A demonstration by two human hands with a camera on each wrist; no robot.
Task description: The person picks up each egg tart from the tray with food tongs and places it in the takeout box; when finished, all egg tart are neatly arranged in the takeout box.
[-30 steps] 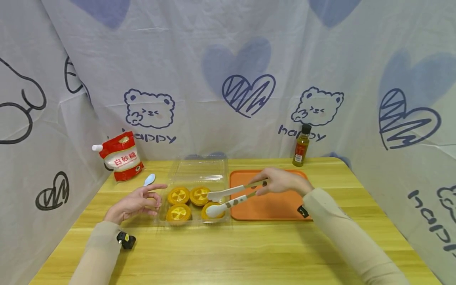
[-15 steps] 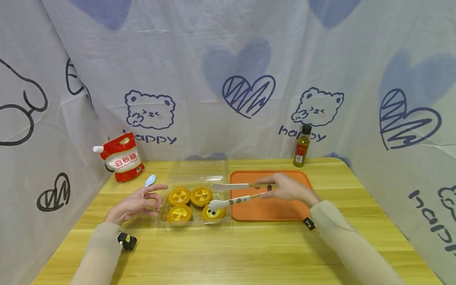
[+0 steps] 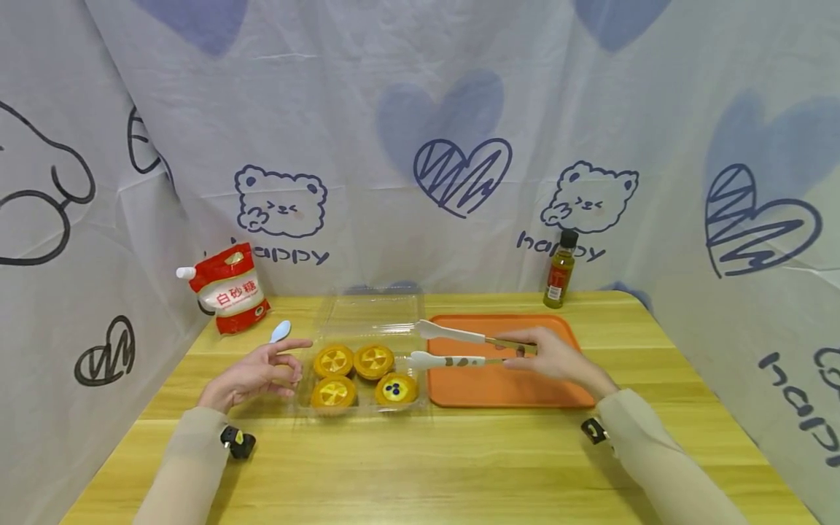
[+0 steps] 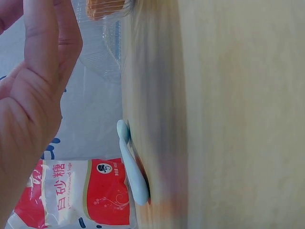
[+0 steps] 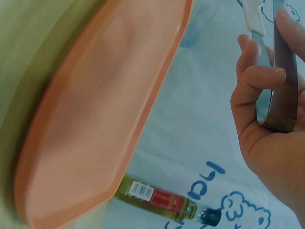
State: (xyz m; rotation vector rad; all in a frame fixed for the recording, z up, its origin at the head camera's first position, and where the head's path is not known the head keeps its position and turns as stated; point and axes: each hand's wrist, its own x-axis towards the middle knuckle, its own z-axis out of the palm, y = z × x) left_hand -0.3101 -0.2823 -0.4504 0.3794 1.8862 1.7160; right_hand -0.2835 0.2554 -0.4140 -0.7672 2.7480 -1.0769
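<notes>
In the head view my right hand (image 3: 558, 357) holds a pair of tongs (image 3: 459, 335) above the orange tray (image 3: 512, 392). The pale tips of the tongs stand apart with nothing between them, near the tray's left edge. A clear plastic box (image 3: 372, 313) with its lid raised holds several tarts. One tart (image 3: 397, 391), at the front right, bears blueberries; three others, such as the front-left tart (image 3: 333, 394), bear yellow pieces. My left hand (image 3: 256, 375) hovers at the box's left side, fingers loosely bent and holding nothing; whether it touches the box cannot be told.
A red and white bag of sugar (image 3: 232, 292) stands at the back left, with a light blue spoon (image 3: 280, 332) in front of it. An oil bottle (image 3: 558, 273) stands behind the tray. A printed curtain (image 3: 367, 240) closes off the back and sides.
My right hand has drawn the tongs to the right, away from the front-right tart, so its blueberries now show. My left hand has stayed nearly still.
</notes>
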